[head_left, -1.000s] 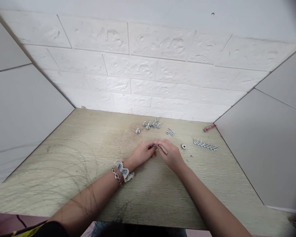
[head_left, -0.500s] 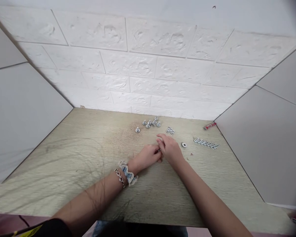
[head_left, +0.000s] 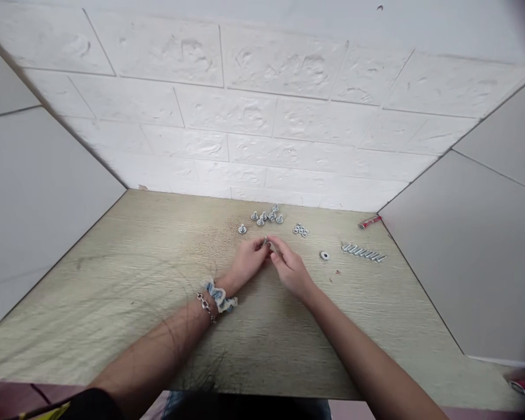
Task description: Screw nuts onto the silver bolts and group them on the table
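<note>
A: Arm pose?
B: Forearms (head_left: 157, 350) angle inward over the tabletop (head_left: 91, 256). Left hand (head_left: 245, 261) and right hand (head_left: 292, 275) meet near mid-table, fingers curled, backs up.
A: Fingers?
B: Left thumb and fingertips pinch a small metal part (head_left: 266, 240). Right index tip at it, right thumb apart; can't tell if right grips.
A: Part?
B: Silvery, small, mostly hidden by fingertips. Sits between both hands, just nearer than the washered bolts (head_left: 264, 217), left of the loose washer (head_left: 324, 255).
</note>
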A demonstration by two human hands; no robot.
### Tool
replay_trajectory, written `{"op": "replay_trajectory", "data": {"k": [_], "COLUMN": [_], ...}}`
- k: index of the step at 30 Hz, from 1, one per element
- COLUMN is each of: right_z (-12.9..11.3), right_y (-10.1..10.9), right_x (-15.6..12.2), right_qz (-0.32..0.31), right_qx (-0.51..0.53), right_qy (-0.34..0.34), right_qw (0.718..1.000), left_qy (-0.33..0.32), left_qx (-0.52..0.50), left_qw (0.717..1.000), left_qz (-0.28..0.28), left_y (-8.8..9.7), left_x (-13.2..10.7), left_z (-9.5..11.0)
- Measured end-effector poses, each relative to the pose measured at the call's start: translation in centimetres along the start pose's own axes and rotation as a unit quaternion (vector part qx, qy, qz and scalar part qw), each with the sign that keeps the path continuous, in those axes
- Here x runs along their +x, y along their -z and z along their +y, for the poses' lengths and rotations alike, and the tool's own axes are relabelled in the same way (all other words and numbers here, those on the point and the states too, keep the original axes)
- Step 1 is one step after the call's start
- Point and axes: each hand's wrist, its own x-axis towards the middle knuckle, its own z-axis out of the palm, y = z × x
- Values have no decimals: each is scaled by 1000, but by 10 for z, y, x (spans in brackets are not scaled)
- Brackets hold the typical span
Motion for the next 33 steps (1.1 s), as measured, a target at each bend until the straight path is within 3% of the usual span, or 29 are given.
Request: {"op": "replay_trajectory", "data": {"k": [4, 8, 13, 22, 28, 30, 33], "right_z": [-3, 1, 11, 10, -1, -4, -3], "right_y": [9, 19, 25, 24, 27, 29, 30], "right_x": [-1, 3, 7, 4, 2, 1, 1], "right_qz": [37, 87, 27, -45, -61, -42, -21], "right_qx": [42, -75, -203, -266, -430, -422, -349], "right_qy": [7, 79, 139, 111, -2, -20, 9], "right_qw": [998, 990, 969, 956, 901, 906, 937], "left_qy": [16, -40, -79, -112, -96, -98, -107], "left_qx": [18, 122, 213, 235, 234, 226, 214], "left_qw": [1000, 991, 973, 964, 966, 968, 970], "left_qz": [1, -32, -27, -47, -48, -50, -48], "left_y": [6, 1, -3, -1, -2, -2, -2], "left_x": [3, 0, -4, -4, -4, -4, -5], "left_z": [-2, -4, -7, -9, -10, -10, -9]}}
